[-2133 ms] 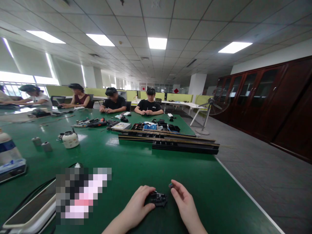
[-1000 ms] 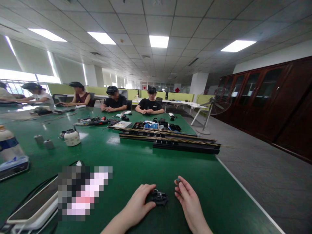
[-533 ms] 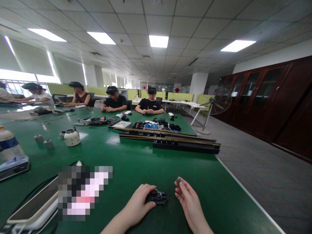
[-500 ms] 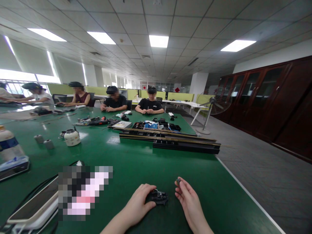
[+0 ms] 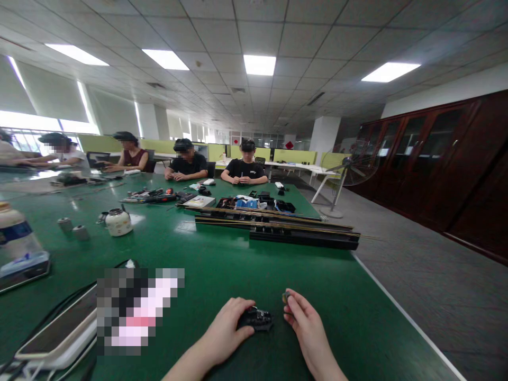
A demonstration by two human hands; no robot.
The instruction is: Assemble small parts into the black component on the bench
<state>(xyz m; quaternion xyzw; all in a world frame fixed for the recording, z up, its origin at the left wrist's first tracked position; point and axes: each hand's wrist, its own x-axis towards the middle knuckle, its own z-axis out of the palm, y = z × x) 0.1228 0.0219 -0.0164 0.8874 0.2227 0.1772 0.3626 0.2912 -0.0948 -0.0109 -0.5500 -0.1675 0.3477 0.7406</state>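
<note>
My left hand (image 5: 230,328) grips the left end of a small black plastic part (image 5: 259,319), thumb on the near side and fingers on the far side. Shiny metal bits show on top of this part, which rests on or just above the green table (image 5: 190,296). To its right, my right hand (image 5: 305,323) pinches a small greyish piece (image 5: 286,298) between thumb and forefinger. That piece is apart from the black part, and its kind is too small to make out.
Long black channels (image 5: 305,241) with thin brass-coloured rods lie across the table ahead. To the left are a phone (image 5: 59,320) with cables, a white jar (image 5: 118,222), grey cylinders (image 5: 80,233) and a bottle (image 5: 16,233). Several people sit beyond. The table's edge (image 5: 400,307) runs along the right.
My right hand has shifted slightly left, bringing the small piece a little nearer the black part and turning it. My left hand keeps its hold in nearly the same place.
</note>
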